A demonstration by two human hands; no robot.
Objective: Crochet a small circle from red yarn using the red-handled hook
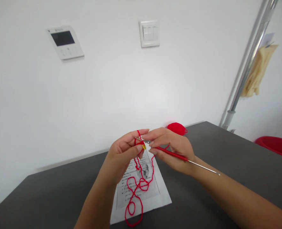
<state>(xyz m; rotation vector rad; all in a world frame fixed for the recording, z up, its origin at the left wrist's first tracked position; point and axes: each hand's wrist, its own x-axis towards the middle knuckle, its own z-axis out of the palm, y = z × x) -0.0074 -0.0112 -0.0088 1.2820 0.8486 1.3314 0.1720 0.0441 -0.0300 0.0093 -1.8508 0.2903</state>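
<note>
Stitchwork (140,144), small and seemingly just begun, sits at the frame's lower centre, pinched in the left hand (121,151), the right hand (173,142) clamped round a hook (171,153), with loose red yarn (140,184) and a ball (176,128) left unworked.

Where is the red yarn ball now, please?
In the head view, the red yarn ball lies right of centre on the dark table, just beyond the right hand.

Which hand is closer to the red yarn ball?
Right. The right hand is just in front of the red yarn ball; the left hand is farther off, to the ball's left.
</note>
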